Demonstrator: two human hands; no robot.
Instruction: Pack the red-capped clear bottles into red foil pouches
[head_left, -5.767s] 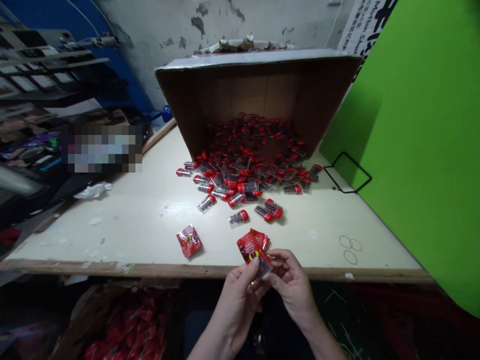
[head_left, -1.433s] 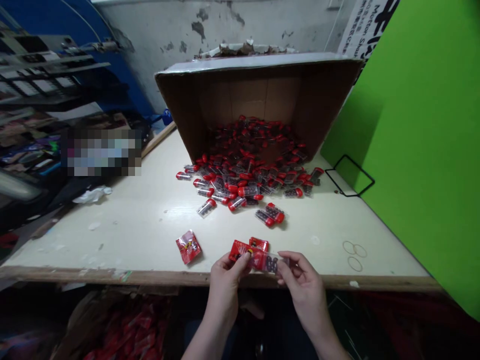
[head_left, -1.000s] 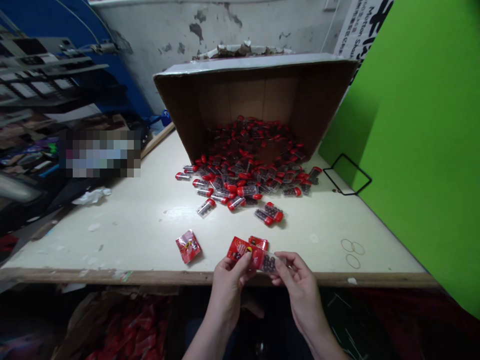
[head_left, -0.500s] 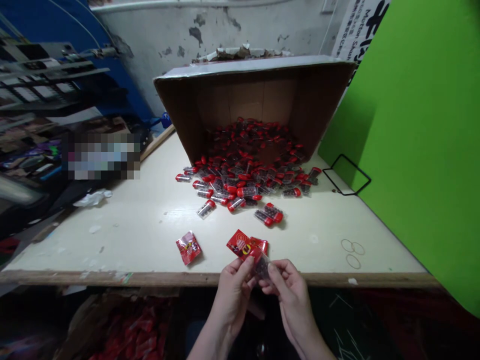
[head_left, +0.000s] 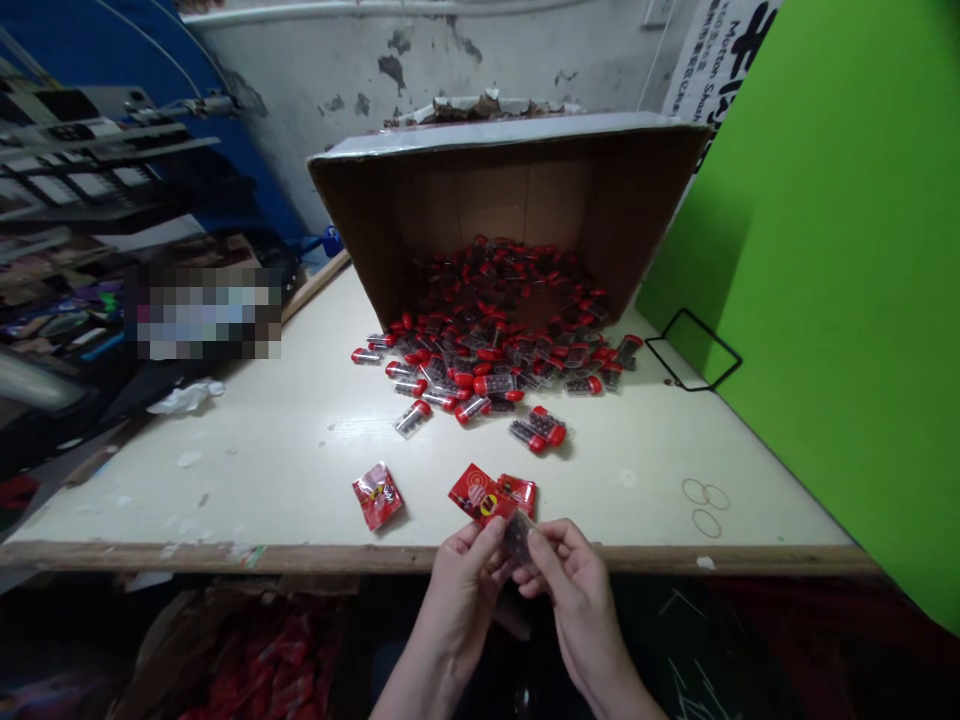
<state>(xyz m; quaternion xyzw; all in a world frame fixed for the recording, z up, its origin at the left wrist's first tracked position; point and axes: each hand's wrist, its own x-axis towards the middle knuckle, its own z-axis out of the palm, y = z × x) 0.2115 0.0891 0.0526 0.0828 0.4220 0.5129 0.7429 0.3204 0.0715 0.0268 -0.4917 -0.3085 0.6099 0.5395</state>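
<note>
My left hand (head_left: pixel 466 578) is closed at the table's front edge, pinching a red printed card (head_left: pixel 474 488) with a yellow spot. My right hand (head_left: pixel 571 575) has thumb and fingers closed on a small clear container of dark beads (head_left: pixel 519 535), which overlaps the card's lower right side. Fingers partly cover the container, and its cap end is hidden. Just behind lies a small stack of red cards (head_left: pixel 519 490) on the table. Farther left rests another stack of red cards (head_left: pixel 378 496).
A cardboard box (head_left: pixel 637 220) lies on its side, with many red-capped containers (head_left: pixel 495 384) spilling from it. Rubber bands (head_left: pixel 706 522) and a black wire frame (head_left: pixel 694 350) are at right, beside a green panel (head_left: pixel 840 300). Red packs (head_left: pixel 270 660) sit below the table edge.
The card and the container have shifted slightly left and closer together. My right fingers have moved a little left along the container; its red end no longer shows.
</note>
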